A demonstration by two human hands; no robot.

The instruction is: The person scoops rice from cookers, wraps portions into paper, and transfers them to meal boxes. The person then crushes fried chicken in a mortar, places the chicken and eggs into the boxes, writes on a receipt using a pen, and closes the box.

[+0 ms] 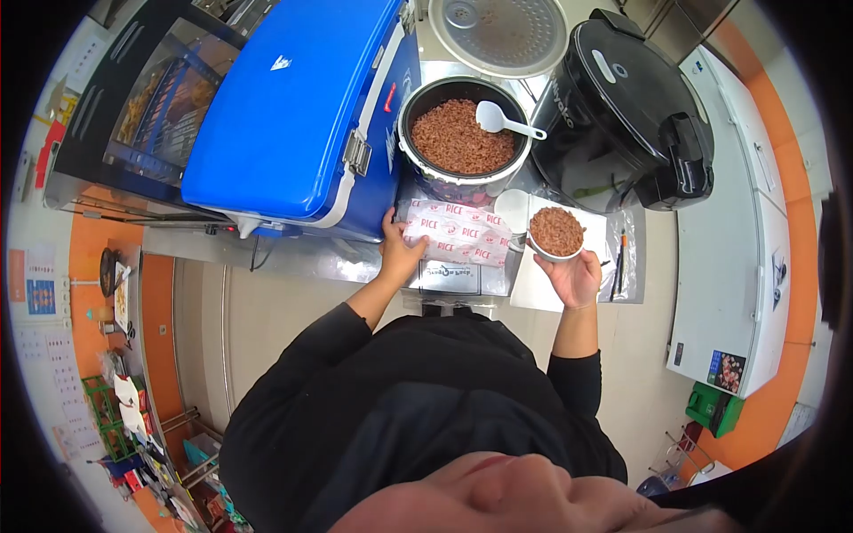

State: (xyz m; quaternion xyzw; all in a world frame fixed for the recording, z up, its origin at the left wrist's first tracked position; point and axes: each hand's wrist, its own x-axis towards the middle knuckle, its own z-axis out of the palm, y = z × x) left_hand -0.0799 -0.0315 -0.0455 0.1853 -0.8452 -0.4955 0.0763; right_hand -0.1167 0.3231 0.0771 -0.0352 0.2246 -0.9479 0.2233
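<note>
My left hand (402,251) grips the left edge of a white wrapping paper (462,233) printed with "RICE" in red, its thumb on top. My right hand (573,279) is closed around a small white bowl (558,255) heaped with reddish-brown rice (557,231), just right of the paper. A white cup-like container (512,210) stands between the paper and the bowl. Behind the paper is an open rice cooker (426,182) with more reddish-brown rice (453,147) inside. A white rice paddle (506,120) lies on that rice, its handle over the rim.
A blue cooler box (275,115) stands left, beside a glass-fronted display cabinet (169,98). A large black Miyako cooker (613,115) is at right, with a perforated metal lid (506,35) behind. Pens (619,258) lie near the table's right edge. A white chest freezer (729,266) stands beyond.
</note>
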